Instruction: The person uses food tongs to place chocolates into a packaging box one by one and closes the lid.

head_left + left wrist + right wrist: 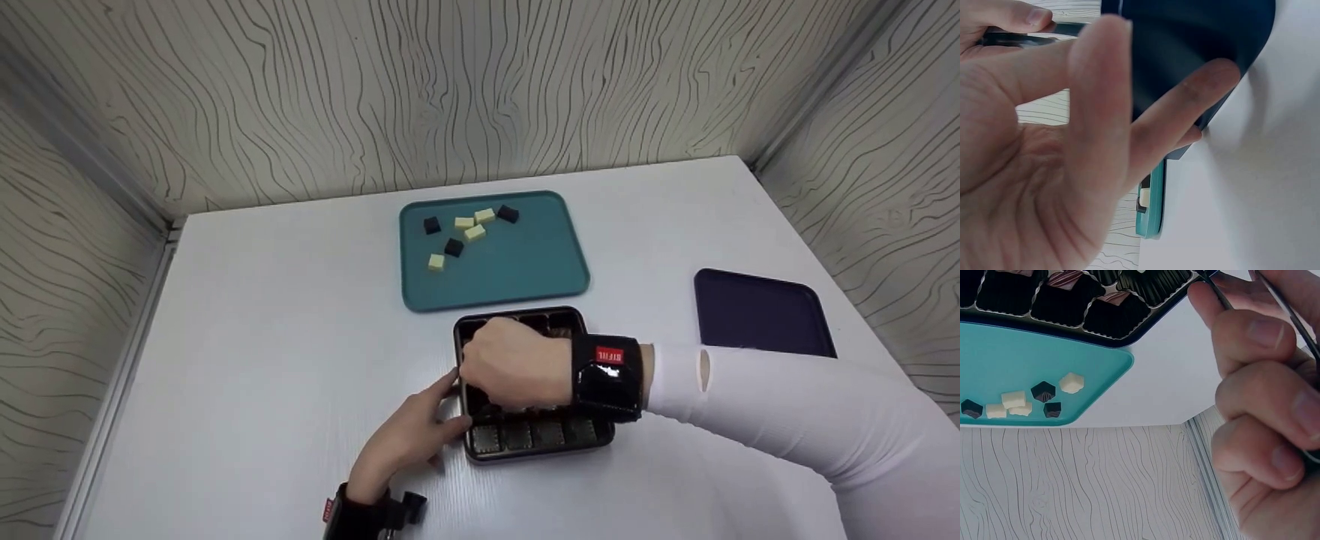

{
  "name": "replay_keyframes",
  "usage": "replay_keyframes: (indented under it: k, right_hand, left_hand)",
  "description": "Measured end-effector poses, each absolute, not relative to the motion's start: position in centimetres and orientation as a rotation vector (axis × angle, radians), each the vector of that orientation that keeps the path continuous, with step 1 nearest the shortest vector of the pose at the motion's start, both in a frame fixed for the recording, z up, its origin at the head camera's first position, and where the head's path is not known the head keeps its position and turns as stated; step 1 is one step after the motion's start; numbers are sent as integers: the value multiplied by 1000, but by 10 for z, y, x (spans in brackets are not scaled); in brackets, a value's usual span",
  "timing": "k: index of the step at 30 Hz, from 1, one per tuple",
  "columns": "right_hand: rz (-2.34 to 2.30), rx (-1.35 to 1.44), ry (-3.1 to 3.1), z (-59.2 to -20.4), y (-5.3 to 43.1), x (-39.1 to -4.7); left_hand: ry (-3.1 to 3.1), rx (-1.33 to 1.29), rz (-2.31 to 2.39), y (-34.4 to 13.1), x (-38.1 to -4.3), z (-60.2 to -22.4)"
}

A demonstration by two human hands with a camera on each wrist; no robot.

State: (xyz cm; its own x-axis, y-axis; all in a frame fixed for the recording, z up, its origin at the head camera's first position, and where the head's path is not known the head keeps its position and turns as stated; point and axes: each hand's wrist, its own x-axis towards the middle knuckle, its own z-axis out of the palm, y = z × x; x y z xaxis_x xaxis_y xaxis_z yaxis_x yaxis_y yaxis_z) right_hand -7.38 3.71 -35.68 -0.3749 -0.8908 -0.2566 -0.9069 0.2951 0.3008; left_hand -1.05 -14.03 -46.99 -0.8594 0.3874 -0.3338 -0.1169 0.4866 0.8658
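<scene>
A black box [536,451] with ruffled, dark-lined compartments stands on the table; brown striped pieces sit in some compartments in the right wrist view. My right hand [514,364] is over the box, its fingers curled round dark metal tweezers [1296,322]. The tweezer tips lie at the box's corner in the right wrist view; whether anything is between them cannot be seen. My left hand [405,433] touches the box's left side with extended fingers and thumb. From the head view, my right hand hides much of the box's inside.
Behind the box lies a teal tray [517,274] with several small dark cubes [508,214] and cream cubes [436,262]. At the right is a dark navy tray [761,315], partly covered by my right sleeve. Patterned panels [420,97] surround the white table [285,315].
</scene>
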Motion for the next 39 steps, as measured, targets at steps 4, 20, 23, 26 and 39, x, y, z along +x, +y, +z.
replay_keyframes:
  k: [4,20,23,26,39]
  right_hand:
    - [627,-1699,2506,-355,36,-74]
    - [357,-1536,2583,-325,81,-89]
    - [195,-1493,2652,-325,102,-98]
    - [58,-1402,2728,-330,120,-110]
    - [-84,-941,3033,-375,161,-181]
  left_hand:
    - [2264,232,1337,-140,-10,-469]
    - [2221,197,1364,-138,-11,-467]
    - [2211,193,1372,-138,-10,-467]
    - [2207,197,1374,-140,-10,-467]
    - [2299,243,1305,-139,-10,-468]
